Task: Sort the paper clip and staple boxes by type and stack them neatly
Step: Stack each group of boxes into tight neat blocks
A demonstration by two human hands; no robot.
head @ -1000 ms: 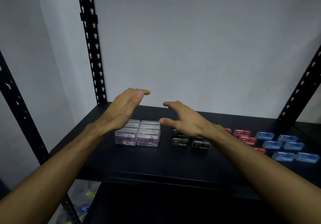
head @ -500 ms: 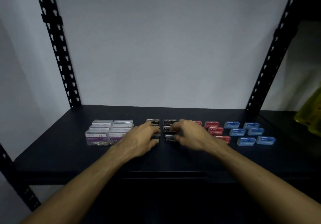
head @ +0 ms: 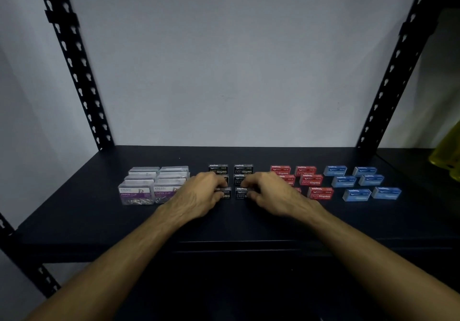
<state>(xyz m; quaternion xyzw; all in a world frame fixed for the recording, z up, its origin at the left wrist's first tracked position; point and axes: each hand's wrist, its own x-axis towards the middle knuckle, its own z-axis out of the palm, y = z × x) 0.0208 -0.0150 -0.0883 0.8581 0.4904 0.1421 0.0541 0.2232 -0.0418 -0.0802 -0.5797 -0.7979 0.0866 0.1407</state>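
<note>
Head camera caught both hands dropped from mid-air onto the small black cardboard staple boxes in the middle of the dark metal shelf; a second before they hovered open above the clear plastic paper clip boxes. That read as the clips group being finished and the black group getting squared up. The left hand curled over the front-left black box, fingers bent and touching it; whether it truly gripped, I could not tell. The right hand did likewise on the front-right black box. Red staple boxes and blue staple boxes lay just beyond the right hand, spread out and not stacked.
</note>
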